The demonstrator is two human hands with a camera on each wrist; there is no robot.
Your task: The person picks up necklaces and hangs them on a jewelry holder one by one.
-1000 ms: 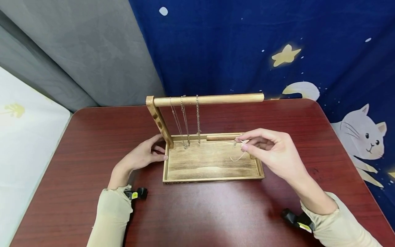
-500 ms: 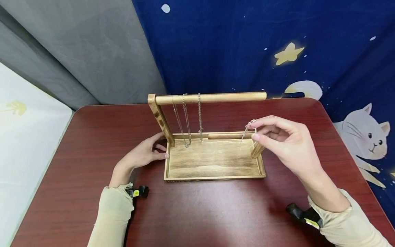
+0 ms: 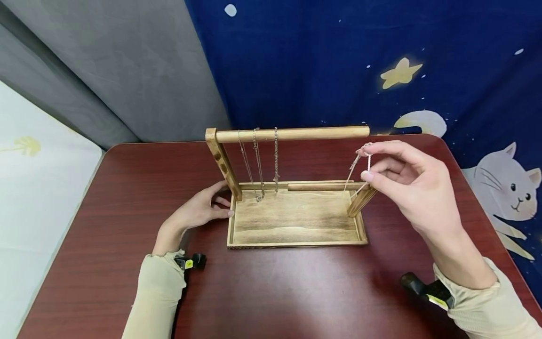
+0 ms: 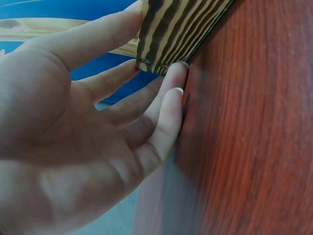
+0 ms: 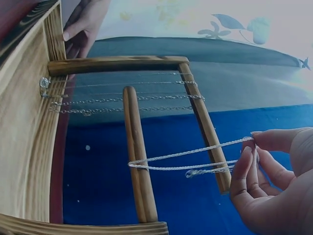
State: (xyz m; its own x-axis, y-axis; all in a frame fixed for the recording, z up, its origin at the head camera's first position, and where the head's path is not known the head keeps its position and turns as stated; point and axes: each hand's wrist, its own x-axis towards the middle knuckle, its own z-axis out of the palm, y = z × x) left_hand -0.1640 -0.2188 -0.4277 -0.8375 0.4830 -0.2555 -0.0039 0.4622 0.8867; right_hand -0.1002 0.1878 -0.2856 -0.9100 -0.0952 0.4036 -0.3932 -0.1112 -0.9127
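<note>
A wooden jewelry stand (image 3: 223, 162) has a tray base (image 3: 296, 221), a long upper bar (image 3: 317, 133) and a shorter lower bar (image 3: 317, 187). My left hand (image 3: 196, 208) holds the tray's back left corner, thumb at the rim (image 4: 140, 29) and fingers around behind. Between thumb and fingertips, my right hand (image 3: 419, 188) pinches a silver chain necklace (image 5: 190, 151) near the stand's right end. Its long loop stretches across the lower bar in the right wrist view. Several silver chains (image 3: 276, 157) hang from the left part of the upper bar, their ends close over the tray.
Under the stand is a dark red table (image 3: 279, 292). A short post (image 3: 361, 203) carries the lower bar at the right. Behind the table's far edge hang grey and blue curtains (image 3: 296, 70). A wrist camera (image 3: 410, 282) sits below the right forearm.
My right hand has risen and moved right, drawing the chain necklace from over the tray to beside the stand's right end. The left hand has stayed at the tray's corner.
</note>
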